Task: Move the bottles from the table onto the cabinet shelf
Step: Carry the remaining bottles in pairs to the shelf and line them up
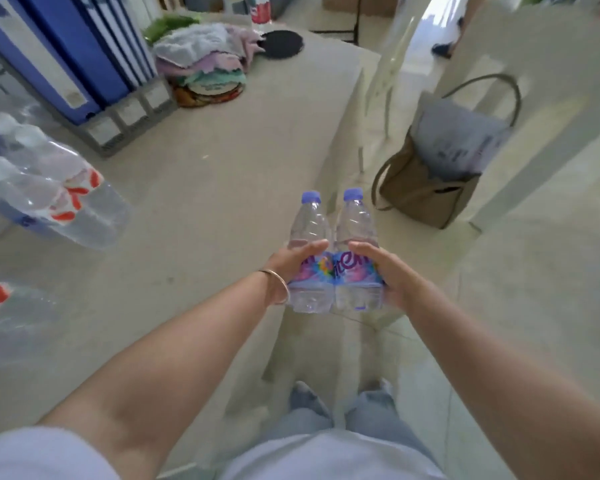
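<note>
Two clear water bottles with purple caps and purple-blue labels are held side by side over the table's right edge. My left hand grips the left bottle around its label. My right hand grips the right bottle the same way. Both bottles are lifted off the table and press against each other. A shrink-wrapped pack of more bottles lies at the table's left. No cabinet shelf can be made out in this view.
Blue binders stand in a grey rack at the back left. A pile of folded cloths and a black round disc lie at the far end. An olive tote bag sits on the floor to the right, beside a white panel.
</note>
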